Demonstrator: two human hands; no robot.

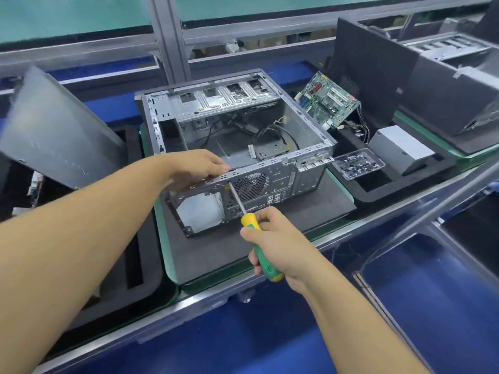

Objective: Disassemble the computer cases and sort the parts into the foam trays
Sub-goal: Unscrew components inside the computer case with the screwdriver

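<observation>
Head view, looking down: an open computer case (pixel 283 182) lies on its side on a dark foam pad (pixel 216 252) on the surface, mostly emptied, with loose cables inside; the left hand (pixel 199 164) rests on the case's near top rim, its fingers (pixel 220 166) laid fairly flat, apparently to steady it; the right hand (pixel 275 238) is wrapped around a green-and-yellow screwdriver (pixel 248 221), whose tip meets the rear panel beside the fan grille, likely at a screw; right of the case, a foam tray (pixel 378 190) holds a leaning motherboard (pixel 328 99), a grey power supply (pixel 399 148) and a clear box of screws (pixel 356 163); left of the case leans a side panel (pixel 54 130).
</observation>
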